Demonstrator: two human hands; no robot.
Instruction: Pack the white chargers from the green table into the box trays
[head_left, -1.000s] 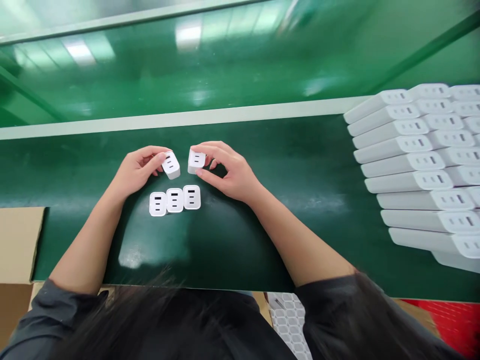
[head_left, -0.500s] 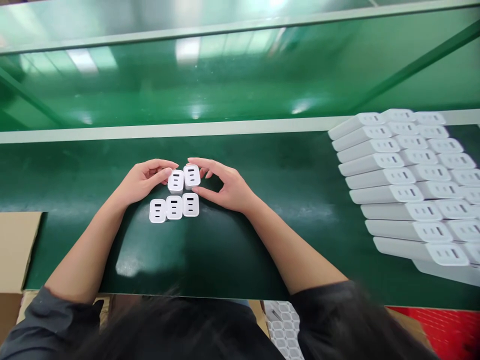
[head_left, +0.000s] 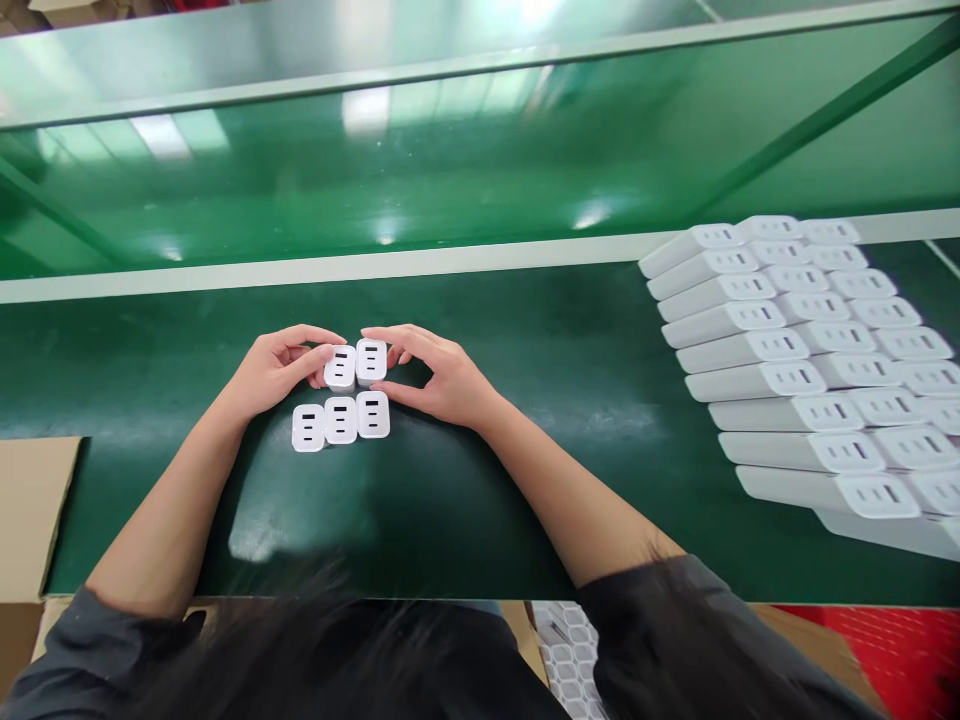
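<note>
Two white chargers with dark slots on their top faces stand side by side on the green bench. On the left charger (head_left: 340,369), my left hand (head_left: 279,370) has its thumb and fingers closed. The right charger (head_left: 371,361) sits between the thumb and index finger of my right hand (head_left: 439,375), its other fingers curled behind. Just nearer to me is a row of three similar chargers, namely a left one (head_left: 308,428), a middle one (head_left: 341,420) and a right one (head_left: 373,414). Neither hand touches that row.
Many larger white chargers (head_left: 787,345) lie in slanted rows at the right of the green bench (head_left: 525,500). A cardboard flap (head_left: 37,510) overlaps the bench's left end. Below the front edge are a white honeycomb-patterned tray (head_left: 570,660) and something red (head_left: 885,650).
The two chargers in my hands have shifted slightly left and toward the row of three, and now line up more closely with it. The camera view has tilted a little.
</note>
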